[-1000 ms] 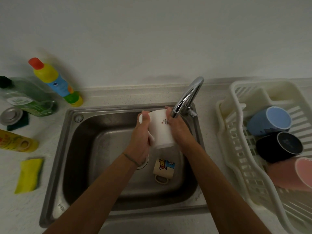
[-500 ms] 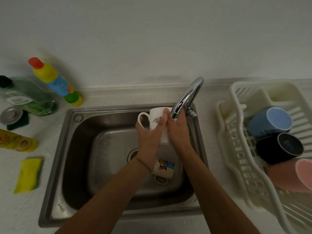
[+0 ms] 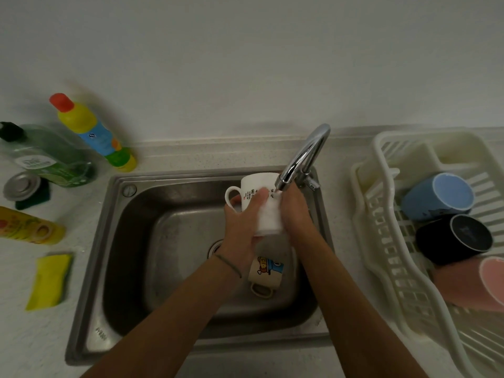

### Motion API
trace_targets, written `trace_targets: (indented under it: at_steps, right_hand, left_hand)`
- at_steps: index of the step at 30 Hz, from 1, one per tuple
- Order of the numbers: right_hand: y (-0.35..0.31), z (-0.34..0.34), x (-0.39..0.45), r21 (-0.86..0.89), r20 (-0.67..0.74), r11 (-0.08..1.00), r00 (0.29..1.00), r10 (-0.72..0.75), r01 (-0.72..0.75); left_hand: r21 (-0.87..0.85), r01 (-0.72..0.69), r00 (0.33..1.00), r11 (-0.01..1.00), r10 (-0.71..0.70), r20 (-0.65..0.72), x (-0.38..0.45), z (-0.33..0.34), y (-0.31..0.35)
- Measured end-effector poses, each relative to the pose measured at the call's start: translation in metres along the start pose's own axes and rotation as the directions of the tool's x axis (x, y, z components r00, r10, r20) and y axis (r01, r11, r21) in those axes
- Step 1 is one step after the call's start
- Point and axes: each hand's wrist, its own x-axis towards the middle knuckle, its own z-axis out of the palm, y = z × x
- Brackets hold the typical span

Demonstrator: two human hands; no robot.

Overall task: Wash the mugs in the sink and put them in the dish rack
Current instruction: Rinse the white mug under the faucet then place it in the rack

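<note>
rinsing the white mug under the tap

nearest me, the cream cartoon-printed ceramic mug (image 3: 266, 271) is lying on its side on the floor of the stainless steel sink (image 3: 114, 268), waiting its turn. above it i'm holding the white ceramic mug with black lettering (image 3: 261, 197) upside down and tilted, so water from the chrome tap (image 3: 302, 156) is running over its outside; my left hand (image 3: 242, 227) is wrapping round its body and my right hand (image 3: 296, 214) is cupping the far side to rub it. to my right, the blue, black and pink mugs are already lying in the white plastic dish rack (image 3: 381, 241). compared with a second ago, the handle is swinging round to the left and my left hand is lying further across the front.
</note>
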Motion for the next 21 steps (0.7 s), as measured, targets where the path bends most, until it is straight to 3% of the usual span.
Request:
trace_targets:
  at_steps: [2,6,11,13,15,17,19,21]
  right_hand:
    - [0.001,0.005,-0.004,-0.011,-0.040,1.000,0.999,-0.018,0.018]
    - [0.016,0.019,-0.020,-0.166,-0.048,0.968,0.979,-0.198,0.188]
    - [-0.003,-0.002,0.003,0.071,0.074,0.997,0.997,0.012,-0.018]
    - [0.000,0.000,0.003,0.078,0.055,0.996,0.998,0.041,-0.045]
    - [0.007,0.001,0.002,0.090,0.023,0.994,0.998,0.059,-0.060]
    - [0.012,0.001,0.003,0.088,-0.005,0.994,0.998,0.059,-0.058]
    - [0.016,0.002,0.002,0.041,-0.010,0.999,1.000,0.023,-0.022]
    - [0.015,0.002,-0.001,-0.023,-0.005,0.999,0.999,-0.048,0.048]
  left_hand:
    - [-0.019,-0.026,0.999,0.999,0.025,-0.032,0.001,0.004,0.002]
    - [-0.003,-0.017,0.999,1.000,0.017,-0.035,0.003,0.005,0.011]
    - [0.039,0.150,0.969,0.988,-0.155,0.195,-0.006,-0.002,0.019]
    - [0.065,0.143,0.971,0.988,-0.153,0.184,-0.003,-0.001,0.018]
    - [0.218,0.054,0.996,0.974,-0.067,0.052,0.004,0.000,0.014]
    - [0.515,-0.098,0.987,0.851,0.149,-0.058,0.007,-0.004,0.009]
    - [0.617,-0.257,0.952,0.744,0.306,0.027,0.003,-0.004,0.008]
    - [0.599,-0.297,0.949,0.744,0.297,0.101,-0.001,-0.001,0.007]
